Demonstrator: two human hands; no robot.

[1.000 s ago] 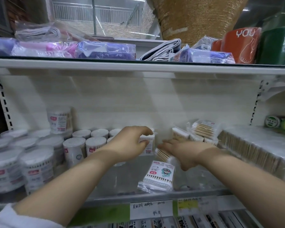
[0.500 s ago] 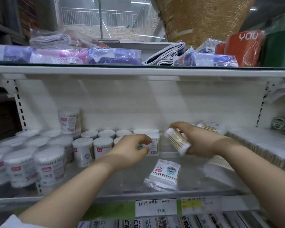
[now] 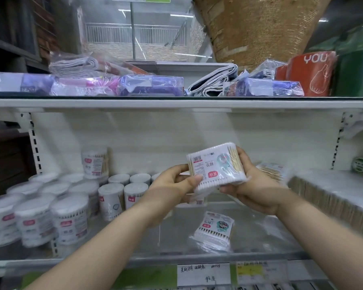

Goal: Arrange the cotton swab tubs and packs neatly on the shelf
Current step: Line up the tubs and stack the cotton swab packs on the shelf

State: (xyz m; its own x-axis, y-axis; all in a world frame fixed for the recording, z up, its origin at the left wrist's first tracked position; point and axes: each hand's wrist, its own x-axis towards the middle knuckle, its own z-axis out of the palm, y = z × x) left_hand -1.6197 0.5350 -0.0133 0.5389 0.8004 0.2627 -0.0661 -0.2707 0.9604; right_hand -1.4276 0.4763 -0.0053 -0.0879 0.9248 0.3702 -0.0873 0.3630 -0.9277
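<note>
Left hand (image 3: pixel 172 185) and right hand (image 3: pixel 254 189) together hold a cotton swab pack (image 3: pixel 214 164) up in the air in front of the shelf's white back wall, above the glass shelf (image 3: pixel 147 262). The left thumb presses the lower left corner of the pack's face with the fingers curled behind. The right hand cups the opposite end, its fingers wrapped under and around it.

The pack is a flat block in clear film, slightly tilted. White cotton tips line its top and bottom edges, and pale wooden sticks show at the right side. Its white label carries a barcode at the upper left, a red badge near the lower edge and a teal cartoon figure.

A second pack (image 3: pixel 215 231) of the same kind lies flat on the shelf below the hands, near the front edge. Round white tubs (image 3: pixel 111 197) stand crowded at the left, with one tub (image 3: pixel 94 162) stacked on top at the back. Film-wrapped bundles of wooden sticks (image 3: pixel 327 197) sit at the right. A handwritten price label (image 3: pixel 203 274) is fixed to the shelf's front rail, and wrapped cloths (image 3: pixel 151 85) fill the upper shelf (image 3: pixel 176 102).
</note>
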